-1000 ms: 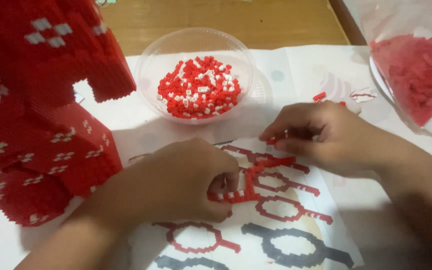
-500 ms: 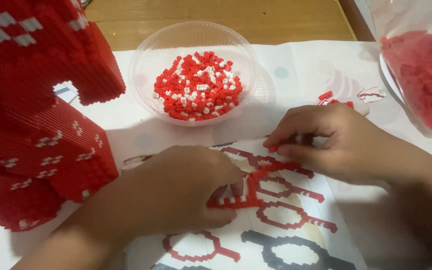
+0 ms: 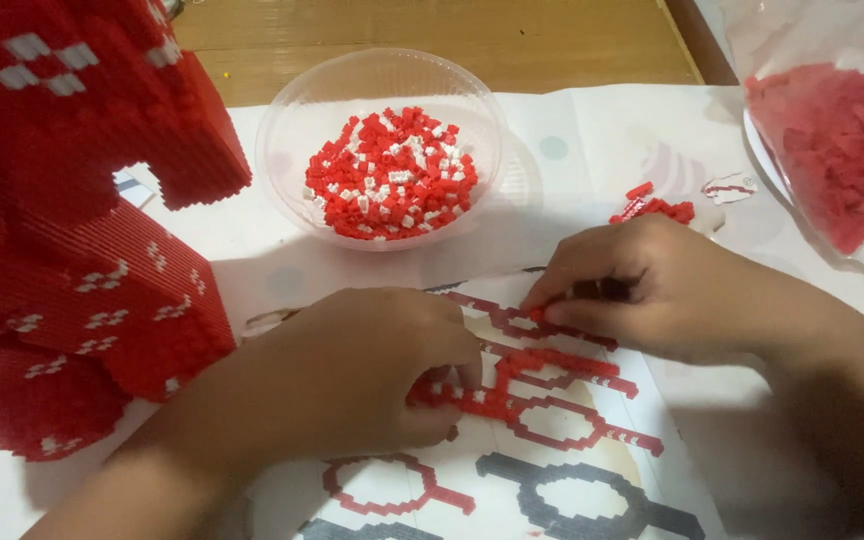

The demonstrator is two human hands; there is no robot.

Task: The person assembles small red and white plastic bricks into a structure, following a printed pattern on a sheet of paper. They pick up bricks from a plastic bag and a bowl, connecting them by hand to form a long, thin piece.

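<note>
My left hand [image 3: 367, 375] curls over the red brick strip [image 3: 542, 375] on the printed pattern sheet [image 3: 592, 480], fingertips pressed onto its left end. My right hand [image 3: 652, 285] pinches a small red brick [image 3: 535, 314] just above the strip, below the clear bowl [image 3: 382, 150] of red and white bricks.

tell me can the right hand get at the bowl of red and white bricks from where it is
Probably yes: the right hand rests on the printed pattern sheet, and only bare paper lies between it and the open-topped clear bowl just beyond.
</note>
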